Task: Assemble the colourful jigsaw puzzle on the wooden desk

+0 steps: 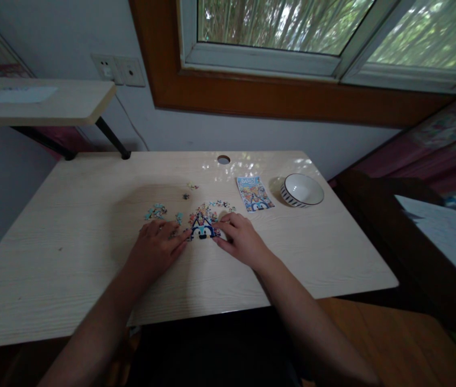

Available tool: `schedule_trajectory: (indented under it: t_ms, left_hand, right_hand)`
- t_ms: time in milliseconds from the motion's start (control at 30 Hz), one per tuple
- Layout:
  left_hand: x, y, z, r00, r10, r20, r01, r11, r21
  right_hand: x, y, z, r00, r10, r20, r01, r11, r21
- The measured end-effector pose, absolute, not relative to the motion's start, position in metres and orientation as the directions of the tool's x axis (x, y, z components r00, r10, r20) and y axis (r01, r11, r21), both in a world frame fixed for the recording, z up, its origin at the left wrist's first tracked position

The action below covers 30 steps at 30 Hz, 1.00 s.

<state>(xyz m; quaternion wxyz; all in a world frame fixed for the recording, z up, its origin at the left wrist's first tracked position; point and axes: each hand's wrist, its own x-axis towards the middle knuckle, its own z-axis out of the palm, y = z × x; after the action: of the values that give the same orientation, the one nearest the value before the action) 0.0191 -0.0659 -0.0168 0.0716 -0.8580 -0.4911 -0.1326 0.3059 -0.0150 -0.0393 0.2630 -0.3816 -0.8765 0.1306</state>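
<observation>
A partly assembled jigsaw puzzle (202,230), with a dark blue and light blue cartoon dog face, lies flat on the table between my hands. My left hand (157,243) rests at its left edge, fingers spread low over the tabletop and fingertips touching the border. On the other side, my right hand (239,236) has its index finger and thumb apart against the puzzle's right edge. Loose puzzle pieces (156,211) lie beyond my left hand, mostly light blue. More small pieces (222,204) sit along the puzzle's upper right; whether they are joined I cannot tell.
A printed picture sheet (255,193) with the same dog face lies right of the puzzle. Beside it stands a white bowl (302,190) with a striped outside. The pale wooden table (70,258) has a cable hole (223,159) at the back, below a window.
</observation>
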Motion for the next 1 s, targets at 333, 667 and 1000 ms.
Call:
schedule_trajectory:
  t_ms: [333, 667, 1000]
  left_hand:
    - [0.0109, -0.0622, -0.0197, 0.436, 0.831, 0.346, 0.869, -0.489, 0.077]
    - [0.0127, -0.0638, -0.0208, 0.453, 0.82, 0.35, 0.852, -0.513, 0.1]
    - [0.0144, -0.064, -0.0231, 0.463, 0.818, 0.342, 0.853, -0.515, 0.078]
  right_hand:
    - [0.306, -0.0144, -0.0386, -0.576, 0.735, 0.356, 0.589, 0.676, -0.442]
    - [0.3063, -0.015, -0.0387, -0.568, 0.74, 0.36, 0.591, 0.671, -0.447]
    - [0.3065, -0.0146, -0.0393, -0.568, 0.738, 0.364, 0.589, 0.673, -0.447]
